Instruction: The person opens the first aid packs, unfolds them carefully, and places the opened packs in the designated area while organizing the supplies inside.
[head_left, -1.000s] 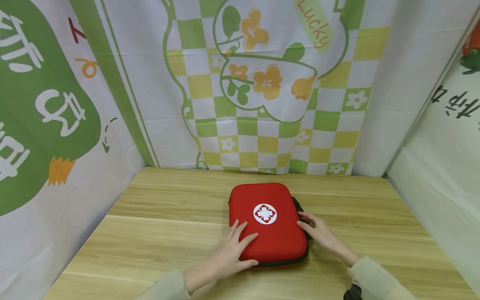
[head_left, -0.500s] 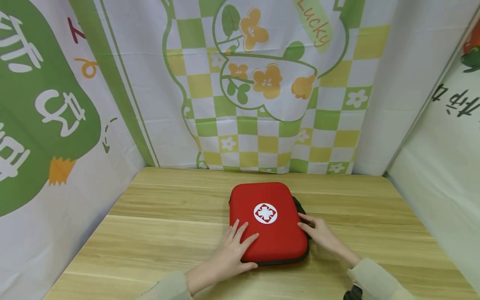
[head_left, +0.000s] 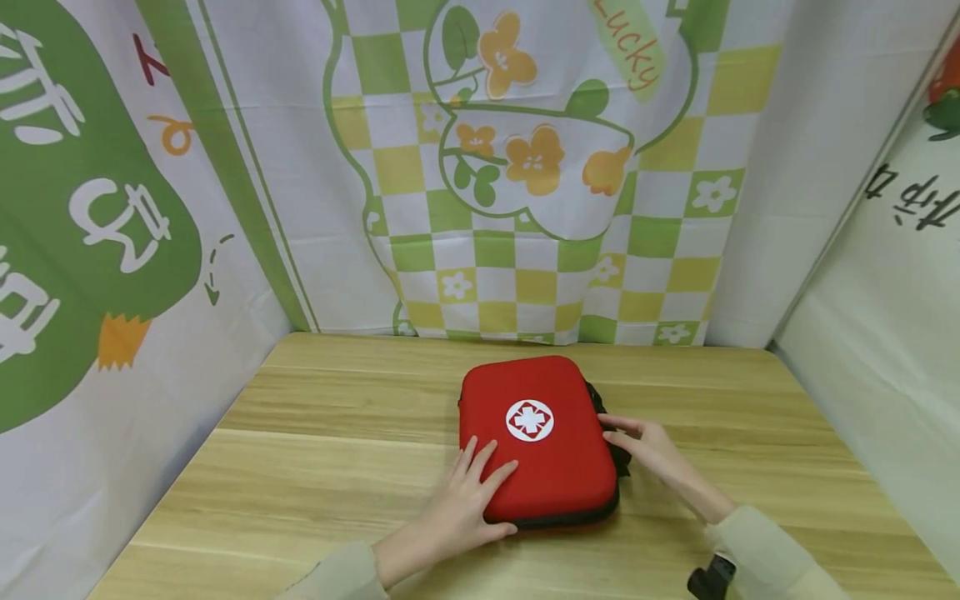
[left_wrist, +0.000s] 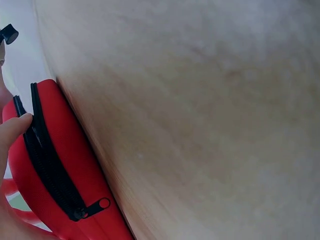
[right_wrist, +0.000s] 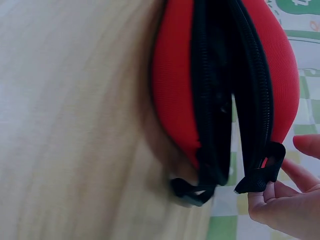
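My left hand [head_left: 459, 506] lies spread on the rounded red fabric zip case [head_left: 551, 467]; right hand [head_left: 654, 454] pinches its lid's right edge, black zip [right_wrist: 203, 90] parted there.

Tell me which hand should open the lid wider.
Probably the right hand: its fingers are at the lid's right edge, by a strap, where the zipper stands parted. The left hand spreads over the near-left corner, likely better for steadying.

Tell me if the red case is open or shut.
The case is partly open: the right wrist view shows its zipper edges apart.
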